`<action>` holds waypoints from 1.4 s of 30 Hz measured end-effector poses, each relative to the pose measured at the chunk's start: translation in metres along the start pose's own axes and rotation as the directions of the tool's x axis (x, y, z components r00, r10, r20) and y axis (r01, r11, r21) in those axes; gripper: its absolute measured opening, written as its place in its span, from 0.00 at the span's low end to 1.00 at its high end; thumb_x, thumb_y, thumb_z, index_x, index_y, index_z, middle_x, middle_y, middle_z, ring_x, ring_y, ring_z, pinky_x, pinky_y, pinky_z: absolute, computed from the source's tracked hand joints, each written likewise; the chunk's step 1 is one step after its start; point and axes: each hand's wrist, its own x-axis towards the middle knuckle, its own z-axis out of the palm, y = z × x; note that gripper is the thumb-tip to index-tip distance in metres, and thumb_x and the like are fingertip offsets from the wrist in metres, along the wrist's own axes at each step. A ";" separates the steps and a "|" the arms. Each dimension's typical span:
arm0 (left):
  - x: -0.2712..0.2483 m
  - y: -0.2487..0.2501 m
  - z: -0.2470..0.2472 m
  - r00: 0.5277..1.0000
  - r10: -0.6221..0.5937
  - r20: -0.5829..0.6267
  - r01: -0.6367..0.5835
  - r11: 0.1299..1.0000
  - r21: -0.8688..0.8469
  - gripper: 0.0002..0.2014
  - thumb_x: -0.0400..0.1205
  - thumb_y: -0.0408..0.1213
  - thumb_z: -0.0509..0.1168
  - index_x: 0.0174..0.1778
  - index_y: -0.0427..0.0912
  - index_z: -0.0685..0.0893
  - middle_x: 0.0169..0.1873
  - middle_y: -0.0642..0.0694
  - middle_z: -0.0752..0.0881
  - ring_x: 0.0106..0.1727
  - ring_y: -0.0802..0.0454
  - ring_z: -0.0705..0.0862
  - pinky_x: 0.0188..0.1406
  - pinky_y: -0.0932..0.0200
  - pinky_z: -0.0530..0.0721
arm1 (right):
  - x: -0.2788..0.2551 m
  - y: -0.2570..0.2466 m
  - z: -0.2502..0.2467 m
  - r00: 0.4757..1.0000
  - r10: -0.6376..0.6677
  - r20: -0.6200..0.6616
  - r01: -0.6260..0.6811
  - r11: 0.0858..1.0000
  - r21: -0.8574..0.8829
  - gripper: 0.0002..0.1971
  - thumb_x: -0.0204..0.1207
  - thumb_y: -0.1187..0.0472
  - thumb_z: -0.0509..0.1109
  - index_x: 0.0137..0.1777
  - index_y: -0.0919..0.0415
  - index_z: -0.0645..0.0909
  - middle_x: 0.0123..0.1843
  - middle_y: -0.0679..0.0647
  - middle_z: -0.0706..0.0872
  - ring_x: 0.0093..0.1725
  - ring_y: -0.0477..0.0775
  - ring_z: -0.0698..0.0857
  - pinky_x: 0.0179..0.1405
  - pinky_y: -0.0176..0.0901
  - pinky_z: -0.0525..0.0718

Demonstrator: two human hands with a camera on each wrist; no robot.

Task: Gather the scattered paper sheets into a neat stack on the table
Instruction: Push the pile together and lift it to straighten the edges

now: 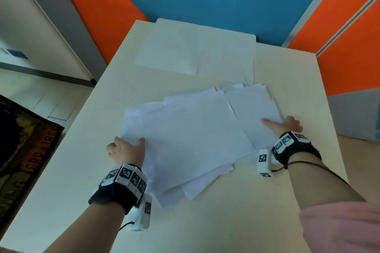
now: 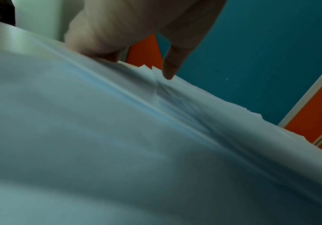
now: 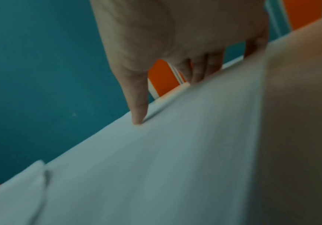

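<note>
Your left hand (image 1: 125,150) is pinching the lower-left edge of the loose pile of paper sheets (image 1: 197,133), thumb on top, and your right hand (image 1: 287,124) is pinching its right edge likewise. The pile is lying at mid-frame on the pale table (image 1: 287,201), below flatter sheets at the top, against a blue and orange wall. The sheets are fanning out white, corners misaligned.
</note>
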 end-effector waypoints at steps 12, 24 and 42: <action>-0.004 0.028 0.029 0.967 0.166 0.195 -0.165 0.986 -0.020 0.35 0.77 0.36 0.66 0.78 0.36 0.59 0.72 0.32 0.64 0.71 0.31 0.68 0.73 0.44 0.70 | -0.039 -0.014 0.028 0.970 -0.214 0.114 0.223 0.972 -0.078 0.31 0.73 0.47 0.67 0.71 0.64 0.70 0.71 0.65 0.71 0.70 0.68 0.71 0.69 0.59 0.72; 0.022 0.145 0.046 0.762 0.530 0.372 -0.647 0.616 0.450 0.41 0.76 0.55 0.66 0.80 0.40 0.57 0.82 0.41 0.55 0.81 0.39 0.57 0.77 0.41 0.63 | -0.133 0.037 0.021 0.987 -0.162 0.017 0.152 0.952 0.267 0.19 0.75 0.57 0.68 0.62 0.65 0.72 0.43 0.58 0.83 0.52 0.62 0.83 0.50 0.45 0.76; -0.006 0.155 0.016 0.584 0.514 0.628 -0.804 0.258 0.536 0.19 0.81 0.47 0.62 0.39 0.32 0.86 0.41 0.38 0.88 0.44 0.44 0.86 0.50 0.53 0.81 | -0.137 0.034 0.053 0.987 0.010 0.157 -0.086 0.869 0.486 0.14 0.73 0.54 0.71 0.37 0.66 0.77 0.37 0.64 0.85 0.37 0.62 0.84 0.51 0.57 0.86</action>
